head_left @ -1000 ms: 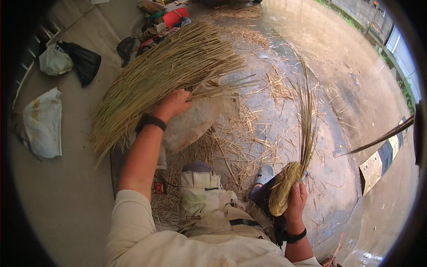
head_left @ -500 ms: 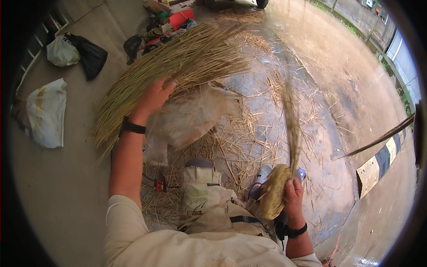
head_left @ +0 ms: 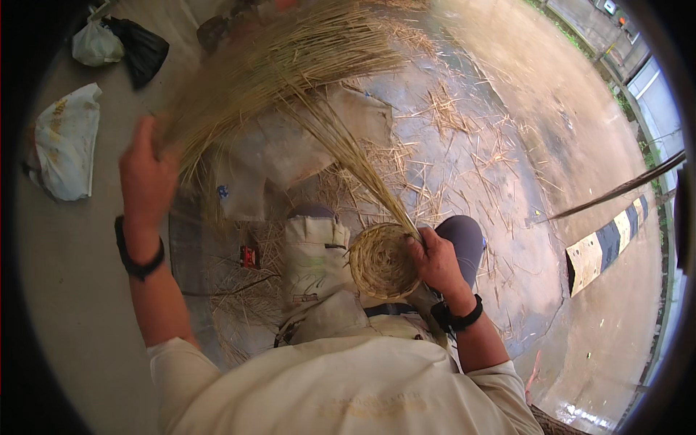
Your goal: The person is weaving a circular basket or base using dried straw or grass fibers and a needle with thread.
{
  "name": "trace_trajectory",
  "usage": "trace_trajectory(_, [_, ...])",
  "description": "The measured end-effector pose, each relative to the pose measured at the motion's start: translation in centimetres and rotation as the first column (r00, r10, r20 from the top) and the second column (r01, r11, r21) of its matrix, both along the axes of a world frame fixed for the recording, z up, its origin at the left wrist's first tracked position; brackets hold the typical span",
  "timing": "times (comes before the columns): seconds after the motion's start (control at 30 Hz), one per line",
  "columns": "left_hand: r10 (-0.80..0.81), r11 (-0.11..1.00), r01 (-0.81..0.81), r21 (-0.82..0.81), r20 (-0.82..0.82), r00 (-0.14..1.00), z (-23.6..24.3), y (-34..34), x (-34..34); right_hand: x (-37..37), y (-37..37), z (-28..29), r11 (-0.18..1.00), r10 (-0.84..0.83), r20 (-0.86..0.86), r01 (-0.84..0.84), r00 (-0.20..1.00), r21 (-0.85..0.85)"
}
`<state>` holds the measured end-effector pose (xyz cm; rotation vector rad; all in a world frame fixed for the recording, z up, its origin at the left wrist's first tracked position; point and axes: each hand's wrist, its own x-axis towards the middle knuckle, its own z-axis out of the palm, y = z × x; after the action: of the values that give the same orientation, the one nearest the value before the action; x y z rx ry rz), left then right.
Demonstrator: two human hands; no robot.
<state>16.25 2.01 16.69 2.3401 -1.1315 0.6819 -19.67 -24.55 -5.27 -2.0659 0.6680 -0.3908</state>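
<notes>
A round, coiled straw basket (head_left: 383,262) sits over my lap, its bowl facing up. My right hand (head_left: 437,262) is closed on its right rim, thumb and fingers pinching the base of a bunch of straw strands (head_left: 339,141) there. Those strands slant up and left to the big pile of straw (head_left: 290,61). My left hand (head_left: 148,174) is at the pile's left end, smeared by motion, and whether it grips any stalks cannot be made out.
Loose straw bits (head_left: 442,109) litter the ground. To the left lie a white sack (head_left: 67,145), a pale bag (head_left: 98,45) and a black bag (head_left: 139,51). A striped kerb block (head_left: 605,246) is at right, below a dark thin bundle (head_left: 620,187). A red object (head_left: 249,257) lies left of my knees.
My left hand has moved left and down from the pile's middle to its left end. The basket has turned from edge-on to bowl up, and its strands have swung left towards the pile.
</notes>
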Motion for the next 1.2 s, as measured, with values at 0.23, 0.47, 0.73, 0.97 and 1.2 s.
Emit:
trace_trajectory(0.23, [-0.277,0.799,0.391,0.457,-0.298,0.913,-12.0,0.9,-15.3,-5.1,-1.1,1.2,0.966,-0.230,0.129,0.242,0.965,-0.092])
trace_trajectory(0.47, [-0.255,0.752,0.515,0.411,-0.539,0.803,-23.0,-1.4,-19.1,-9.9,-1.6,2.5,0.911,-0.382,0.020,0.380,0.924,-0.158])
trace_trajectory(0.73, [-0.406,0.806,0.537,0.250,-0.426,0.809,-23.8,-4.0,-19.7,-9.0,0.3,2.8,0.878,-0.319,-0.021,0.288,0.947,-0.382])
trace_trajectory(0.97, [-0.542,0.729,0.665,0.165,-0.455,0.707,-24.1,-8.1,-22.2,-7.1,2.4,2.2,0.871,-0.270,-0.041,0.226,0.962,-0.436])
trace_trajectory(1.2, [-0.515,0.679,0.681,0.274,-0.483,0.708,-24.4,-8.9,-22.6,-6.2,3.0,1.0,0.842,-0.268,-0.108,0.178,0.957,-0.509])
